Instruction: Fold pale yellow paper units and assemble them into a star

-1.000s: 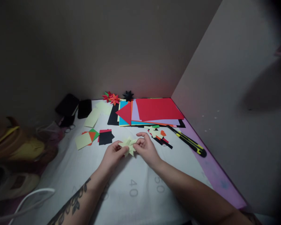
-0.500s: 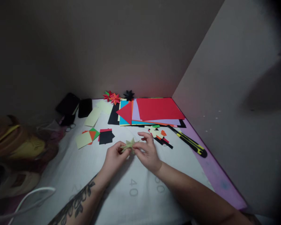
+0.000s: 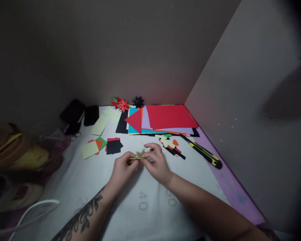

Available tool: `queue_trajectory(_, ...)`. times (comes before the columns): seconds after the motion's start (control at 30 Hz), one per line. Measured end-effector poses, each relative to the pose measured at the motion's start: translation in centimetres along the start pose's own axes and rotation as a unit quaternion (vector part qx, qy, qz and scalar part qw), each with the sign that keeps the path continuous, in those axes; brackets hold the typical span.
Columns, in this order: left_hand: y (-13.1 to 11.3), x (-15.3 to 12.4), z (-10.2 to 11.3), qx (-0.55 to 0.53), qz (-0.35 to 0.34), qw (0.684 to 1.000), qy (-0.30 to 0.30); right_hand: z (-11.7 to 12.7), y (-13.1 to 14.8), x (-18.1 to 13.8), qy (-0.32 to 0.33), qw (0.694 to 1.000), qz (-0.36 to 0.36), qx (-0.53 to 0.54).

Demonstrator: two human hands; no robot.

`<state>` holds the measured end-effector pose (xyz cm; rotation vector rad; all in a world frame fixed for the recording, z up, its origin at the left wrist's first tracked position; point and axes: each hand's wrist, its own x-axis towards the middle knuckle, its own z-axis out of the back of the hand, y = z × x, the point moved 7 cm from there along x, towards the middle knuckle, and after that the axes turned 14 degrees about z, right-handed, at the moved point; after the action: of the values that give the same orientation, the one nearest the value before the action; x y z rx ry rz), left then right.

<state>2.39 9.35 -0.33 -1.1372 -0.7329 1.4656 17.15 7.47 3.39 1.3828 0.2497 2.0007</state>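
A small pale yellow-green folded paper star (image 3: 139, 154) is pinched between my two hands above the white table covering. My left hand (image 3: 124, 167) grips its left side with thumb and index finger. At its right side, my right hand (image 3: 157, 164) pinches an edge, its upper fingers raised and curled. Fingers hide much of the lower part of the star. Left of my hands lie black paper squares (image 3: 113, 146) on a red one, and a pale square (image 3: 89, 149) over orange and green pieces.
Behind my hands lies a stack of coloured sheets topped by a red sheet (image 3: 172, 117). A black-and-yellow utility knife (image 3: 204, 154) and paper scraps (image 3: 169, 142) are at right. Finished paper stars (image 3: 123, 105) and a black star (image 3: 138, 101) stand by the wall. A phone (image 3: 91, 115) is back left.
The paper star has tilted in my hands, and less of it shows between my fingers. My right hand has shifted slightly left, its raised fingers curling over more.
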Motion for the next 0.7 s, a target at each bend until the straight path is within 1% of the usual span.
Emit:
queue_trajectory(0.17,-0.5,-0.6,0.1,0.076,-0.055,0.995,-0.018,-0.4,-0.6,-0.1,0.025,0.999,-0.042,0.006)
queue_trajectory(0.33,-0.6,-0.8,0.0,0.126,-0.076,0.989,-0.02,-0.8,-1.1,-0.2,0.047,0.996,-0.072,0.014)
queue_trajectory(0.5,-0.6,-0.8,0.0,0.114,-0.069,0.991,-0.013,-0.8,-1.5,-0.3,0.037,0.994,-0.096,0.025)
queue_trajectory(0.6,-0.4,-0.5,0.0,0.084,-0.047,0.995,-0.007,-0.7,-1.5,-0.4,0.025,0.995,-0.095,0.03)
queue_trajectory(0.7,-0.1,-0.2,0.0,0.061,-0.026,0.998,-0.003,-0.9,-1.5,-0.5,0.036,0.995,-0.086,0.031)
